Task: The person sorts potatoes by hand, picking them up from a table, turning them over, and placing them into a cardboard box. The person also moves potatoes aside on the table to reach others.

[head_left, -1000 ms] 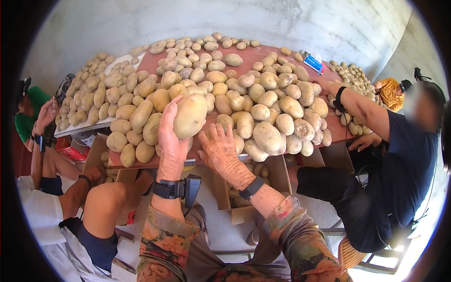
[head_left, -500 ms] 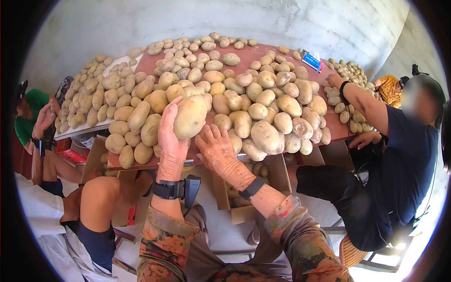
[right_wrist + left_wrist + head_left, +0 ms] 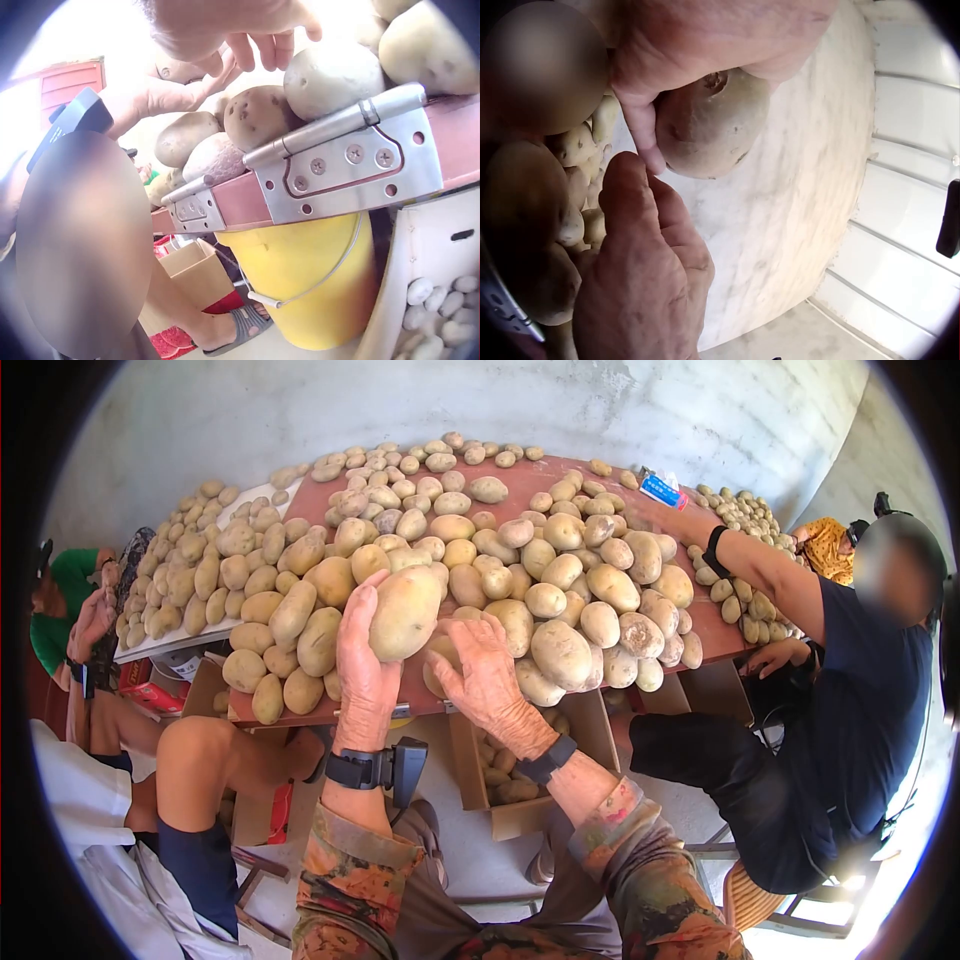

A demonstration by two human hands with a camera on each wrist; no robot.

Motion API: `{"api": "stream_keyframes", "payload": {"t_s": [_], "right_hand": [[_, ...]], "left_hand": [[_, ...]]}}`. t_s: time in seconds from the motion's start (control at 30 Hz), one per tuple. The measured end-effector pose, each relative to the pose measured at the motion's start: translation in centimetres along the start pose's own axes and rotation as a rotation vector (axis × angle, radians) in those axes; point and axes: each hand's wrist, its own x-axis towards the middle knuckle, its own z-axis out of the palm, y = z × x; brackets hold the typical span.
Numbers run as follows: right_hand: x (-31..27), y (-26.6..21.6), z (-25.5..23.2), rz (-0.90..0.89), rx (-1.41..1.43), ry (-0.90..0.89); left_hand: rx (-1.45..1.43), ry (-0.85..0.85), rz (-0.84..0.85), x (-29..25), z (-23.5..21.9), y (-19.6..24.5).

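In the head view my left hand (image 3: 365,660) cradles a large potato (image 3: 405,613) over the front of the pile, thumb and fingers around it; the left wrist view shows the underside of that potato (image 3: 712,127). My right hand (image 3: 490,675) rests among potatoes at the table's front edge, fingers spread loosely, with a potato (image 3: 441,652) partly hidden behind the thumb and fingers. In the right wrist view, the fingers of my right hand (image 3: 232,34) hang loosely bent above a pale potato (image 3: 334,82).
Many potatoes cover the red table (image 3: 560,465), whose edge has metal hinges (image 3: 352,154). Below stand a cardboard box (image 3: 520,821) holding potatoes and a yellow bucket (image 3: 307,277). A person in dark clothes (image 3: 860,690) reaches in from the right; other people sit leftward.
My right hand has shifted slightly right, its fingers now over a potato at the edge. My left hand still holds the same potato. The neighbour's arm on the right has moved inward over the table.
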Motion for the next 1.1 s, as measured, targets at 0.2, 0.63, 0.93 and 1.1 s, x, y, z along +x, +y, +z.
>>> {"api": "stream_keyframes", "payload": {"t_s": [0.2,0.63,0.93,1.1], "right_hand": [[0.0,-0.7,-0.5,0.154,0.171,0.026],[-2.4,-1.0,-2.5,-0.215,0.036,-0.201],[-4.2,0.1,-2.9,-0.446,0.059,-0.234],[-4.7,0.2,-2.9,-0.422,0.038,-0.347]], "left_hand": [[-0.004,0.018,0.046,0.5,-0.4,-0.7],[-0.106,-0.168,-0.079,-0.2,1.8,-1.6],[0.209,-0.254,-0.076,0.1,1.7,-2.0],[0.375,-0.217,-0.066,0.2,2.1,-3.1]]}}
